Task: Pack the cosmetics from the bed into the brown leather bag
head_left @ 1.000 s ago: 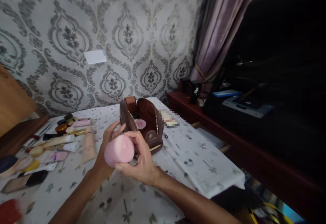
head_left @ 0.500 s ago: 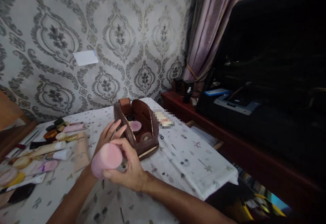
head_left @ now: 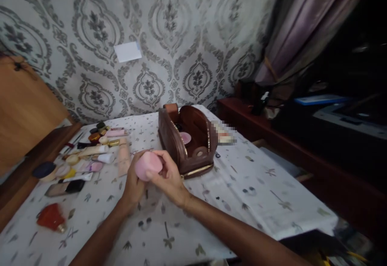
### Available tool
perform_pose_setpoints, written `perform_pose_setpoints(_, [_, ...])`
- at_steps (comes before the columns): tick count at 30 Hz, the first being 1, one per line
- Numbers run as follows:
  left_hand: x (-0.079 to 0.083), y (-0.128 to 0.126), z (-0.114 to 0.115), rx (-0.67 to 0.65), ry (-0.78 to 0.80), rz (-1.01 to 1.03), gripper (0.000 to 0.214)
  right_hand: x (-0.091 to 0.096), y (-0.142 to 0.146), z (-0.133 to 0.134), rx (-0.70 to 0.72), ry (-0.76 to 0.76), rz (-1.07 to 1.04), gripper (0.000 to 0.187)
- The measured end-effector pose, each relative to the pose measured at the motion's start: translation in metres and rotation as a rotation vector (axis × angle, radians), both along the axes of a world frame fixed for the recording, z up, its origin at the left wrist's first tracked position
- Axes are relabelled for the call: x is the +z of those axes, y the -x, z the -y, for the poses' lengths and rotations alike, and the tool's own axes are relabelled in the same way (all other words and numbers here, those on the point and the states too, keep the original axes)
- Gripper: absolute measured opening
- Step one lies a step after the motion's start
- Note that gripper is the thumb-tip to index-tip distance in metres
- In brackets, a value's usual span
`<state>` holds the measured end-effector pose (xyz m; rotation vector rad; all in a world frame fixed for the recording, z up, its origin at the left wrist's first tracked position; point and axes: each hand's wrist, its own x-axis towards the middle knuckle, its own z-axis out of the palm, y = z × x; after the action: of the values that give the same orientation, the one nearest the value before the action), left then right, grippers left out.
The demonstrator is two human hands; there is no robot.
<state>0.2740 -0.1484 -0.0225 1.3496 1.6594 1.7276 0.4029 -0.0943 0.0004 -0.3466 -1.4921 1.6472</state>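
Observation:
A pink, rounded cylindrical container (head_left: 148, 164) is held up above the cloth, its flat end tilted towards me. My right hand (head_left: 172, 179) grips its right side, with the thumb across the near edge and the fingers behind. Closed about the container's left and lower side is my left hand (head_left: 134, 187); most of its fingers are hidden. Just beyond my hands stands a brown zip bag (head_left: 169, 137), its top gaping. Inside the bag lies a round pink item (head_left: 185, 138), partly covered by the bag's wall.
Several cosmetic tubes and jars lie at left, among them a beige tube (head_left: 123, 157) and a dark-capped bottle (head_left: 65, 188). Nearer sits a red-orange bottle (head_left: 51, 217). A blurred-out item (head_left: 224, 133) is right of the bag. A dark red desk (head_left: 242, 117) runs along the right.
The view has swung left and the red-orange bottle has come into sight. My left fingers, earlier stretched out beside the bag, are now drawn in around the pink container.

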Motion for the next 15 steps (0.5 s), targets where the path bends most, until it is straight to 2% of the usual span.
perform_pose_setpoints(3, [-0.004, 0.009, 0.009, 0.121, 0.012, 0.018, 0.028, -0.018, 0.013, -0.001, 0.028, 0.125, 0.011, 0.056])
perform_pose_setpoints(6, [-0.009, 0.016, 0.006, 0.158, 0.029, 0.202, 0.034, -0.032, 0.02, -0.004, 0.054, 0.229, 0.056, 0.06])
perform_pose_setpoints(9, [-0.011, 0.02, 0.003, 0.084, 0.012, 0.27, 0.046, -0.039, 0.02, -0.007, 0.062, 0.311, 0.068, 0.058])
perform_pose_setpoints(11, [-0.009, 0.019, 0.005, 0.02, 0.017, 0.213, 0.05, -0.041, 0.019, -0.008, 0.089, 0.35, 0.068, 0.056])
perform_pose_setpoints(15, [0.0, 0.013, 0.014, -0.192, 0.053, 0.069, 0.056, -0.042, 0.018, -0.007, 0.193, 0.441, 0.031, 0.054])
